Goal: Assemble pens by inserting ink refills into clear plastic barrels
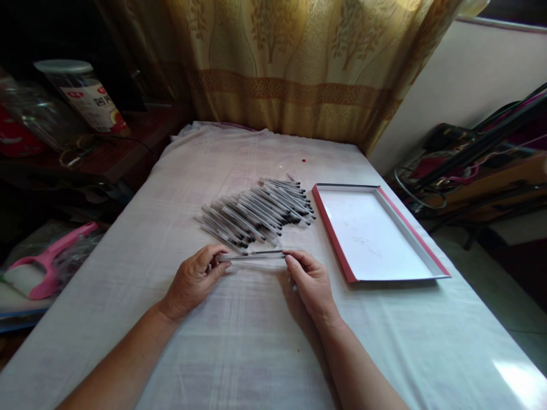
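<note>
My left hand [200, 279] pinches one end of a slim, clear-barrelled pen [256, 257], held level just above the cloth. At its other end, my right hand [311, 285] grips it between thumb and fingers. A thin dark line runs along the pen's far side; whether this is a second pen or part of the same one I cannot tell. Just beyond both hands lies a pile of similar pens [256, 208], translucent with black ends, mostly slanting the same way. To the right of the pile sits a shallow box [331, 239] with red sides and a white inside.
A pale cloth [239, 353] covers the table. Small red [303, 160] and white bits lie behind the pile. At the left, a labelled jar [88, 99] stands on a dark wooden cabinet, with a pink-handled item [55, 256] below. A gold curtain [277, 57] hangs behind.
</note>
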The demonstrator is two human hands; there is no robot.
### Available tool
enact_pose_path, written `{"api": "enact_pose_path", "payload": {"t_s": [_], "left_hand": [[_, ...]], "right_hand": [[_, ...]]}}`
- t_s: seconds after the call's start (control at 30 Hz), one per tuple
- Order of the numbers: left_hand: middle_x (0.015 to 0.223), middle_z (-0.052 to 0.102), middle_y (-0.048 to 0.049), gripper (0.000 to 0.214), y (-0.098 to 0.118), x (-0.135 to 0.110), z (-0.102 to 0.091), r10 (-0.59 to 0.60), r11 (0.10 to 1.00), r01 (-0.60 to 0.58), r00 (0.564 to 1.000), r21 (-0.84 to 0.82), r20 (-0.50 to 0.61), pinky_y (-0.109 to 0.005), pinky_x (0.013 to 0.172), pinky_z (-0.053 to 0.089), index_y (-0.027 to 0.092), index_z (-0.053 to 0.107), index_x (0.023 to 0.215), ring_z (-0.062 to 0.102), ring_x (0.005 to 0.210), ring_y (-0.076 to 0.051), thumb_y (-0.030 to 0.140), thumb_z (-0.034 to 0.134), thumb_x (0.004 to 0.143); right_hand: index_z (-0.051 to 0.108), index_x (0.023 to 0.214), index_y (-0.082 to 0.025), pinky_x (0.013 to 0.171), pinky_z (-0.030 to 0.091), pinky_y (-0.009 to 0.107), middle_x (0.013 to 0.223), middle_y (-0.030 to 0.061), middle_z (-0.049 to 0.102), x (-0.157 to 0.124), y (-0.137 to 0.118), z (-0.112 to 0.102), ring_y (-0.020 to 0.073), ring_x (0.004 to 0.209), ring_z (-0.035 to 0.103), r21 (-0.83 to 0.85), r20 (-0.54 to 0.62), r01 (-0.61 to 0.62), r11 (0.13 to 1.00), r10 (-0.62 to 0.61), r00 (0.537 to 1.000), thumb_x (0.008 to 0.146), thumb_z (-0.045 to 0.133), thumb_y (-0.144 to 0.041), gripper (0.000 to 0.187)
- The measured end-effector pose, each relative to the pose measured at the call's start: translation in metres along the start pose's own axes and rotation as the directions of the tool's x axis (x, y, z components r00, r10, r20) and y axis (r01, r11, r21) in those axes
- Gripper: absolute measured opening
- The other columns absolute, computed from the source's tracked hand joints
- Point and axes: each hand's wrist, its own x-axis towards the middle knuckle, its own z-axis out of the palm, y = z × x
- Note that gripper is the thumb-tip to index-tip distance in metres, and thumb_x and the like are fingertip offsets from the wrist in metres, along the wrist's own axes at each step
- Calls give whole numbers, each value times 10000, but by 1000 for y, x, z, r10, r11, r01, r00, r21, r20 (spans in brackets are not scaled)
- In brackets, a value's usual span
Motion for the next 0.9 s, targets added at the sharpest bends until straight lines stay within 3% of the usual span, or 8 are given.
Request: {"api": "enact_pose_path", "payload": {"t_s": [0.2,0.37,0.57,0.73,0.9], "left_hand": [[839,679,-30,280,1,3,-4,67,998,-67,997,9,25,-226,714,523,200,643,976,657,758,-143,426,477,970],[882,682,-4,330,-2,0,-1,11,1000,-9,998,-18,67,-217,658,528,218,609,1121,633,670,-116,478,564,923],[837,675,-20,211,-1,2,-1,123,992,-123,989,-4,78,-219,720,504,200,650,958,654,770,-136,350,502,968],[744,644,-9,314,2,6,-7,70,997,-75,988,32,139,-222,658,471,196,638,816,625,685,-134,378,439,977],[672,617,4,390,2,8,-14,15,1000,-11,980,-22,198,-215,649,461,199,584,689,599,641,-129,373,390,978]], "right_hand": [[770,872,-203,552,480,273,698,31,653,0,-1,1,174,649,606,-10,11,9,1000,-9,1000,812,648,-371,216],[769,870,-199,558,480,275,689,31,651,0,-1,0,177,659,609,-3,6,4,1000,-4,1000,812,647,-376,223],[773,864,-212,651,510,295,768,38,683,0,-1,0,187,740,637,19,9,53,998,-53,999,807,659,-334,176],[776,873,-241,743,522,318,837,43,709,0,1,2,198,825,657,25,-16,129,991,-128,992,813,650,-292,149],[761,896,-235,751,529,319,888,50,729,2,3,-2,203,850,671,-3,-72,125,992,-125,989,816,646,-289,150]]}}
